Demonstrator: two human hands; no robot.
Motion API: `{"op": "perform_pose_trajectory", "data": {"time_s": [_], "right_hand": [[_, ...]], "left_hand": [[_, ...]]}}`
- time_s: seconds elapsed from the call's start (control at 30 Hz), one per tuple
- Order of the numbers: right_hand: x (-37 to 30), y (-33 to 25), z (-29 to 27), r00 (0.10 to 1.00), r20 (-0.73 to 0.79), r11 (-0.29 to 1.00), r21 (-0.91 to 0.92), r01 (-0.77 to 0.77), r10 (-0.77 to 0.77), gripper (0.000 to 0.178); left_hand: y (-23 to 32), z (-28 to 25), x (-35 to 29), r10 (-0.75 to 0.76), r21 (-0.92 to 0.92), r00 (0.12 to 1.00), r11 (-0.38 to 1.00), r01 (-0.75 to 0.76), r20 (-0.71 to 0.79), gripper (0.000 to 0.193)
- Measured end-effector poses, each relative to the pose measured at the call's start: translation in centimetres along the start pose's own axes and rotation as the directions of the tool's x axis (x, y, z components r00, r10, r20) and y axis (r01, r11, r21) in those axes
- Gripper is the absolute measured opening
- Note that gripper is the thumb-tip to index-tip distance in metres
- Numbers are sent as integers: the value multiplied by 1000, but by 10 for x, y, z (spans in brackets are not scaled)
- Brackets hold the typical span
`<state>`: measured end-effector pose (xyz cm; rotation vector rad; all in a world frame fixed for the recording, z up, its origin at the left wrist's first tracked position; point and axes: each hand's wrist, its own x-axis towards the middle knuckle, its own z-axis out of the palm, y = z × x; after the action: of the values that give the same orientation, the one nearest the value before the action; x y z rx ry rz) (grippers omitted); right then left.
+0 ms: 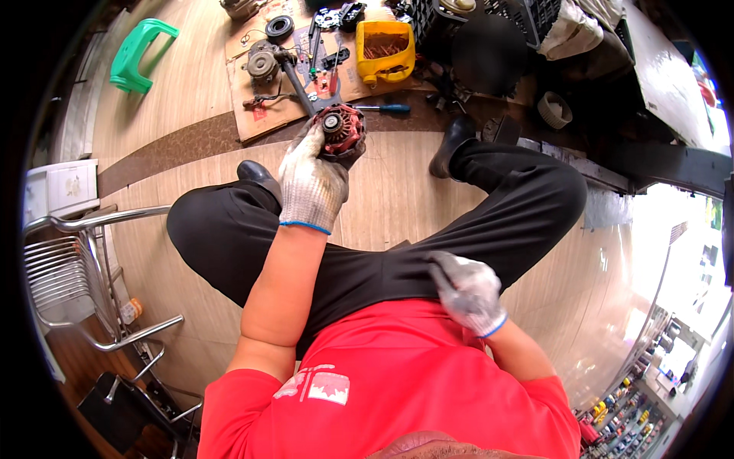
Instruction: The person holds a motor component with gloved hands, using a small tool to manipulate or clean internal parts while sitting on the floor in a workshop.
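Both my hands wear whitish, dirt-smudged work gloves with blue cuffs. My left hand (313, 168) is closed round an electric motor part (341, 130) with reddish windings and a round metal bearing at its centre. It is raised beyond my lap, near the cardboard, and my fingers are partly hidden behind it. My right hand (466, 289) is over my lap by my right thigh, its fingers loosely stretched with nothing visible in them. A screwdriver (391, 109) with a blue handle lies just past the motor part.
Greasy cardboard (248, 126) bears a dismantled machine part (264, 65), a black ring (280, 28) and a cut-open yellow container (386, 53). A green stool (141, 57) stands far left, a metal chair (69, 268) left. Dark crates (440, 34) stand far right.
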<state>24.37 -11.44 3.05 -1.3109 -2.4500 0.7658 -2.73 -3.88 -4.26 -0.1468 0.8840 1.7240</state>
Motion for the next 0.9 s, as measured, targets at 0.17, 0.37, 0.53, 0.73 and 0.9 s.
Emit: {"op": "perform_pose_trajectory", "data": {"time_s": [0.17,0.37,0.53,0.73,0.9], "right_hand": [[-52,19,-46,969,38,970,-7,-243,243,14],[-185,52,-62,880,-53,853,-225,-471,472,11],[-371,122,-23,363,497,615,-613,-496,788,31],[-417,235,-36,405,538,673,-571,-470,739,37],[-59,104,-113,677,-487,831,253,-496,552,33]], "left_hand": [[-1,0,0,-47,-40,998,998,49,44,33],[-8,11,-1,-48,-19,992,999,51,116,33],[-19,15,-10,-37,40,997,999,34,75,31],[-17,5,-14,-32,-34,998,999,34,61,28],[-19,13,-12,-25,38,995,999,22,96,30]]}}
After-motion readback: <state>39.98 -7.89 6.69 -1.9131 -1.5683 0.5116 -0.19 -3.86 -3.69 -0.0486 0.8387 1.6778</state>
